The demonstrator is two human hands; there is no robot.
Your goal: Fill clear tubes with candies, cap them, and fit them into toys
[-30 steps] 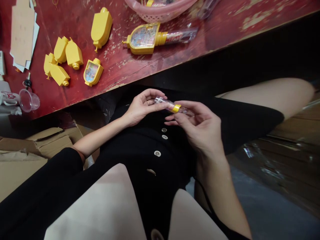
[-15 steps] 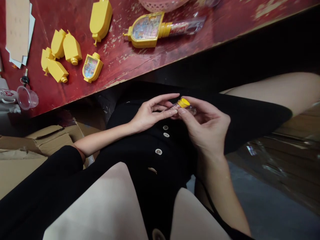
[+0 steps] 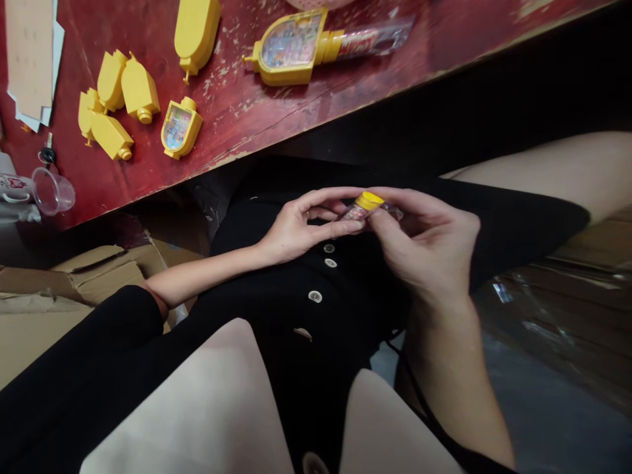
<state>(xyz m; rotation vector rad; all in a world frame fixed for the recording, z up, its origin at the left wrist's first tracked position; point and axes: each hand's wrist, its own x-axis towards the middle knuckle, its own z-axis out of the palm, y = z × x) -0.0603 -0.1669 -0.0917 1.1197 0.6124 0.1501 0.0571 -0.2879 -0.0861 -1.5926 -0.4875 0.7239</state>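
Above the lap: yellow-capped clear tube (image 3: 356, 213) held between two hands

The left hand (image 3: 295, 229) pinches the tube's body between thumb and fingers; the right hand (image 3: 432, 247) pinches it beside the yellow cap (image 3: 370, 200), which is tilted upward. On the red worktop (image 3: 230, 135), a windowed yellow case (image 3: 289, 49) joined to a wrapped tube (image 3: 375, 38) lies near a smaller windowed case (image 3: 180, 129) and several plain-backed yellow cases (image 3: 139, 90)

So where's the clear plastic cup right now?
In the head view, the clear plastic cup is at the far left, by the near edge of the red table, just right of the white mug and below the black key.
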